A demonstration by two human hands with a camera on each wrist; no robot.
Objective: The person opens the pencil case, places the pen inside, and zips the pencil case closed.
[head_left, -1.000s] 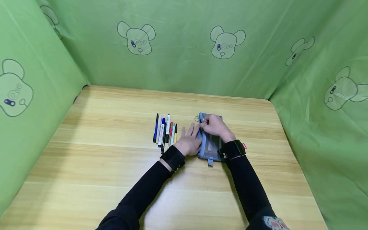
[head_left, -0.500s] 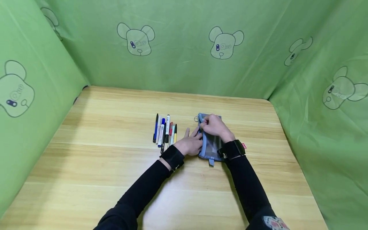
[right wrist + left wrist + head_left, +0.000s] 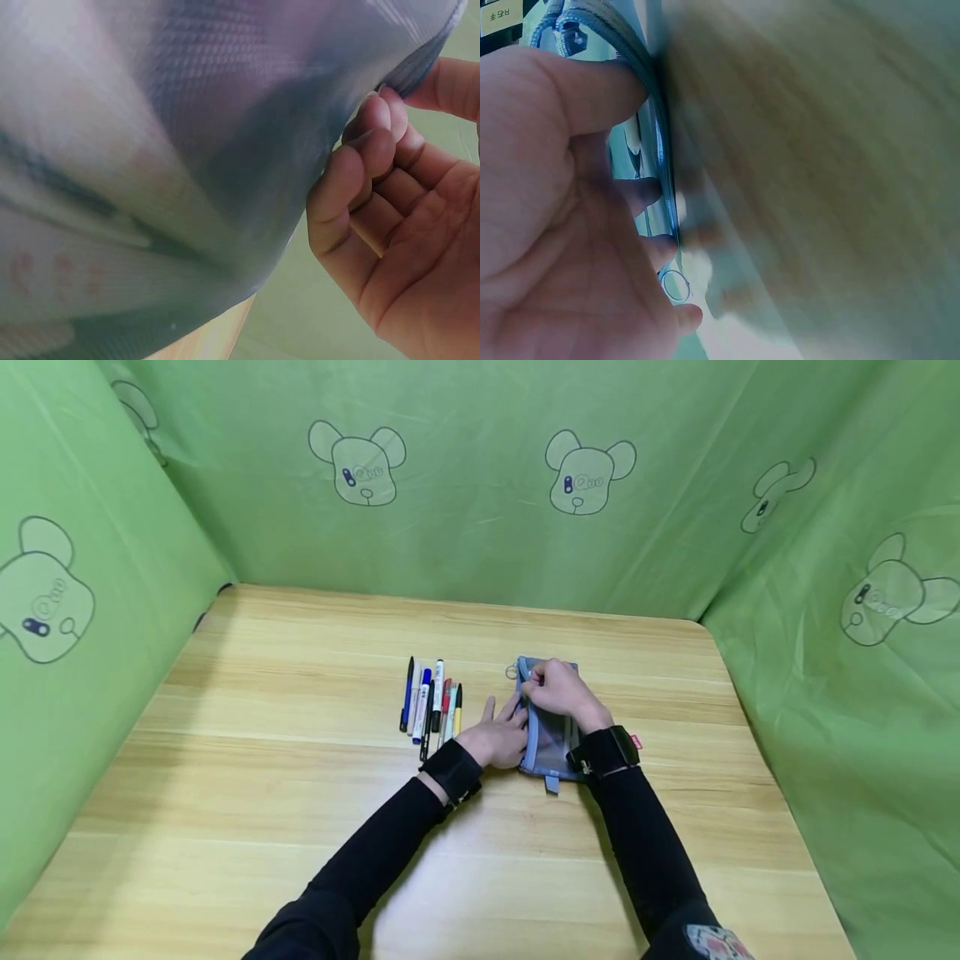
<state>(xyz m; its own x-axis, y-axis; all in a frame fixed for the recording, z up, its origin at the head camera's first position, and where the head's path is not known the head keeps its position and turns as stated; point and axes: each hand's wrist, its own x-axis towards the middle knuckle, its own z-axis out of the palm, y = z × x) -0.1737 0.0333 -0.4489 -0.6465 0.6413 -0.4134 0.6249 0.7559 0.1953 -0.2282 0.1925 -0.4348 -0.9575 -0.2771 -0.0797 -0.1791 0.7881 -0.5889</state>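
Observation:
A grey-blue mesh pencil case (image 3: 553, 739) with a zipper along its left side lies on the table, under both hands. My right hand (image 3: 558, 687) pinches its edge near the far end, by the zipper. In the right wrist view, the thumb (image 3: 454, 86) and curled fingertips meet on a blue corner. Spread fingers of my left hand (image 3: 495, 739) press against the zippered edge, and the little finger stands off it. The left wrist view shows the thumb and fingers along the blue zipper band (image 3: 667, 161). Whether the zipper is fully closed I cannot tell.
Several pens and markers (image 3: 422, 714) lie side by side just left of the left hand. A metal ring (image 3: 512, 672) hangs at the case's far end, and a fabric tab (image 3: 552, 784) at its near end. Green cloth (image 3: 472, 543) walls surround the wooden table (image 3: 247, 793).
The left hand's fingers have drawn in closer over the case's edge. The right hand keeps its pinch in nearly the same place. The pens have not moved.

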